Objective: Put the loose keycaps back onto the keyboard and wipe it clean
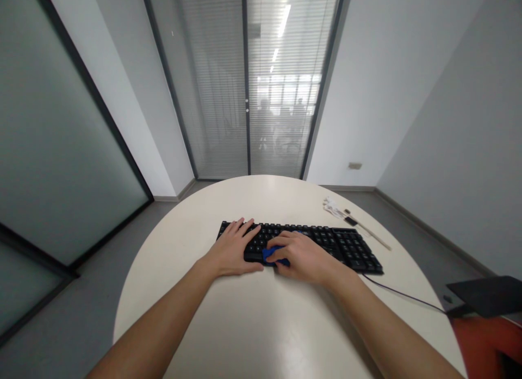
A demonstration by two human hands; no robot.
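Note:
A black keyboard (354,249) lies across the middle of the round table. My left hand (233,249) rests on its left end, fingers spread over the keys and thumb along the front edge. Bunched in my right hand (304,255) is a blue cloth (269,254), pressed on the keyboard's front edge and lower keys left of centre. Part of the cloth is hidden under the fingers. Both hands cover many of the keys.
The pale table (196,314) has a curved edge. At its back right lie a white cable bundle (332,205), a thin stick (373,235) and a small black item (350,221). A dark cord (402,294) runs to the right edge, near a red chair (485,341).

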